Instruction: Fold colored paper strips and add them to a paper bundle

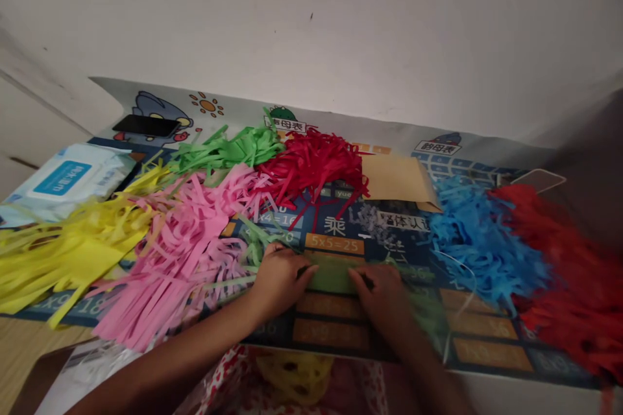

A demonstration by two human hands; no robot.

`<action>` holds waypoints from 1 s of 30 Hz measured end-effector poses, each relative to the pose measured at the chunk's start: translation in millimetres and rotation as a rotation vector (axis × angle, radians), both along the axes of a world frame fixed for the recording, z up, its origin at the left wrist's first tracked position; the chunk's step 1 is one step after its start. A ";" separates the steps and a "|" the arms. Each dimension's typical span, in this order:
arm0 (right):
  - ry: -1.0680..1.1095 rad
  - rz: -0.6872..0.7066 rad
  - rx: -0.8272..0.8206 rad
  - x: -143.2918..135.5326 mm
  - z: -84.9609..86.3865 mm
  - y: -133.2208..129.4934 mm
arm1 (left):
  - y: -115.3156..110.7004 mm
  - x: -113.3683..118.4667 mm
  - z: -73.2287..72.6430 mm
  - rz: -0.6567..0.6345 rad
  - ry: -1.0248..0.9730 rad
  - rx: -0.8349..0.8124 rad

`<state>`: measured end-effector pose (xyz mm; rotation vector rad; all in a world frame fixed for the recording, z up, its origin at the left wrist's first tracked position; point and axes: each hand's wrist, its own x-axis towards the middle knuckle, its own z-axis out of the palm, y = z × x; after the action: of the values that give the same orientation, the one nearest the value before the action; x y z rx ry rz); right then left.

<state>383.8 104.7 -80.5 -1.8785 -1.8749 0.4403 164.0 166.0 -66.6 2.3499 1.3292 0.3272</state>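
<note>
A strip of green fringed tissue paper (331, 275) stretches between my two hands, low over the patterned table mat. My left hand (282, 275) has closed on its left end, where loose green fringe spreads out past the fingers. At the other end my right hand (382, 292) pinches the paper, and more green fringe, blurred, hangs beside the wrist. A pink fringed paper bunch (185, 240) lies just left of my left hand. Beyond the hands sits a red fringed bunch (314, 168), next to a green one (233, 149).
Yellow fringe (97, 233) and a wet-wipes pack (68, 178) lie at the left, with a black phone (146, 126) behind. A tan paper piece (396, 178), blue fringe (481, 240) and more red fringe (574, 279) lie to the right. A white wall rises behind the mat (335, 331).
</note>
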 end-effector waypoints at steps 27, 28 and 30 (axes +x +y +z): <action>-0.324 -0.158 0.043 20.5 6.4 17.5 | 16.4 14.2 -4.1 -0.146 0.170 0.276; -0.363 -0.190 0.113 24.8 13.1 13.4 | 17.8 12.9 -4.3 -0.251 0.174 0.330; -0.399 -0.076 0.240 28.2 23.1 1.7 | 20.0 9.5 -3.0 -0.462 0.208 0.385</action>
<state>412.0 106.4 -57.4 -1.9667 -1.9831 -0.1956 173.5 186.0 -69.6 2.9925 0.8115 0.2128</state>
